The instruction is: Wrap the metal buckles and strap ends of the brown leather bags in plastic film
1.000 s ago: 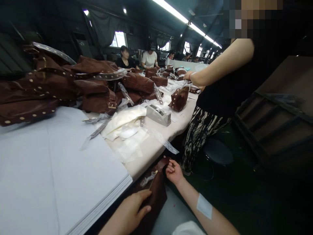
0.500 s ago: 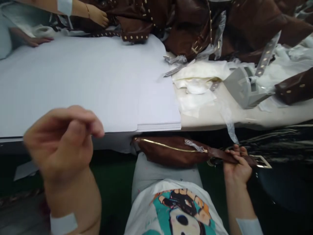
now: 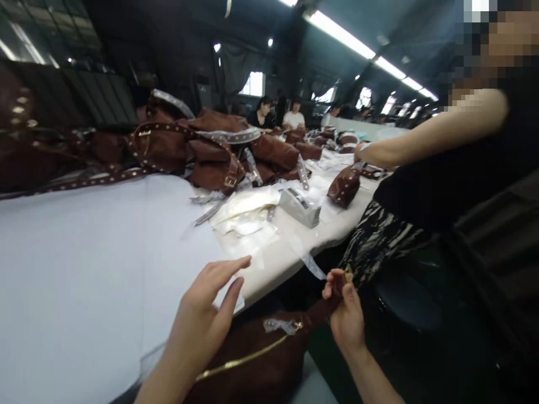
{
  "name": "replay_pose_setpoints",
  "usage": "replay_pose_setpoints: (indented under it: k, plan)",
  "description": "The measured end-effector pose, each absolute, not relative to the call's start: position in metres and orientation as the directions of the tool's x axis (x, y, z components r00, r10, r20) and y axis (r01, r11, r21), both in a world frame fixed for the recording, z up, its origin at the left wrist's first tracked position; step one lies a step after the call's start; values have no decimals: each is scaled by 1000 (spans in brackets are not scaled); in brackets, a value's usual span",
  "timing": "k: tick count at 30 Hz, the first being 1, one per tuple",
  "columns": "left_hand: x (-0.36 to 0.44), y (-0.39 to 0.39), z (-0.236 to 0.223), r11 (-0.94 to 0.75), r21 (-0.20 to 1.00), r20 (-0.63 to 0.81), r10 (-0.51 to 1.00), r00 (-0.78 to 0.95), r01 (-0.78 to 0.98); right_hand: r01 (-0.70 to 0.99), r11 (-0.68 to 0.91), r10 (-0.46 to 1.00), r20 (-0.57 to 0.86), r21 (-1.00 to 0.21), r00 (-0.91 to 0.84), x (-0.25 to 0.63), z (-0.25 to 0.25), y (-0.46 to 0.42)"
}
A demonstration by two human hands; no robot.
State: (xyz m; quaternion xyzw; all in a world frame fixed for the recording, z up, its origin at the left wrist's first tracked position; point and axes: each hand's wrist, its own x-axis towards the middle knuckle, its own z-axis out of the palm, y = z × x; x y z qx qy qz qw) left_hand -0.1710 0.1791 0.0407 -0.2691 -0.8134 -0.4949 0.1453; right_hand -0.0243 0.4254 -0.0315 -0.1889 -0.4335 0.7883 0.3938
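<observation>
A brown leather bag (image 3: pixel 261 365) with a gold zip lies at my lap, below the table edge. My right hand (image 3: pixel 347 314) is closed round its strap (image 3: pixel 322 311), near the buckle end. Clear plastic wrap (image 3: pixel 278 326) covers the zip pull. My left hand (image 3: pixel 210 314) hangs over the bag's near part, thumb and fingers apart and holding nothing. A strip of clear plastic (image 3: pixel 312 265) hangs off the table edge beside my right hand.
Stacked white sheets (image 3: pixel 84 269) cover the table's left side. Brown studded bags (image 3: pixel 219 146) are heaped behind. A grey tape dispenser (image 3: pixel 300 206) stands beside crumpled white paper (image 3: pixel 244 216). At right, a person in black (image 3: pixel 442 185) reaches over the table.
The view has swung up and to the right, bringing the room and a nearby person into sight. My left hand has unfolded its fingers and come closer to the bag. My right hand keeps the strap.
</observation>
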Motion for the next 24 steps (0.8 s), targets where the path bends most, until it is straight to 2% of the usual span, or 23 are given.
replay_pose_setpoints:
  k: [2, 5, 6, 8, 10, 12, 15, 17, 21, 24]
  plan:
    - [-194, 204, 37, 588, 528, 347, 509, -788, 613, -457, -314, 775, 54, -832, -630, -28, -30, 419]
    - [-222, 229, 22, 806, 202, 84, 552, -830, 557, -446, -293, 751, 85, -846, -655, -34, -29, 414]
    - [-228, 233, 16, 825, 144, 38, 547, -836, 547, -438, -280, 737, 101, -854, -668, -37, -29, 414]
    - [-235, 234, 6, 841, 126, -1, 530, -848, 526, -406, -264, 684, 127, -875, -718, -40, -27, 416]
    - [-236, 231, 2, 842, 196, 17, 510, -860, 503, -358, -261, 612, 134, -897, -780, -41, -24, 417]
    - [-234, 225, 4, 809, 377, 92, 452, -887, 451, -310, -257, 562, 119, -915, -819, -43, -19, 416]
    - [-228, 217, 12, 548, 784, 172, 261, -950, 293, -276, -235, 552, 106, -932, -827, -44, -15, 410]
    - [-218, 215, 13, 351, 916, 141, 166, -976, 192, -281, -217, 548, 121, -935, -827, -46, -15, 406]
    - [-174, 222, -1, -38, 998, -42, 52, -998, -44, -246, -213, 467, 123, -946, -876, -48, -23, 404]
    - [-135, 234, -13, -239, 961, -113, 107, -988, -136, -164, -211, 359, 80, -964, -930, -50, -25, 406]
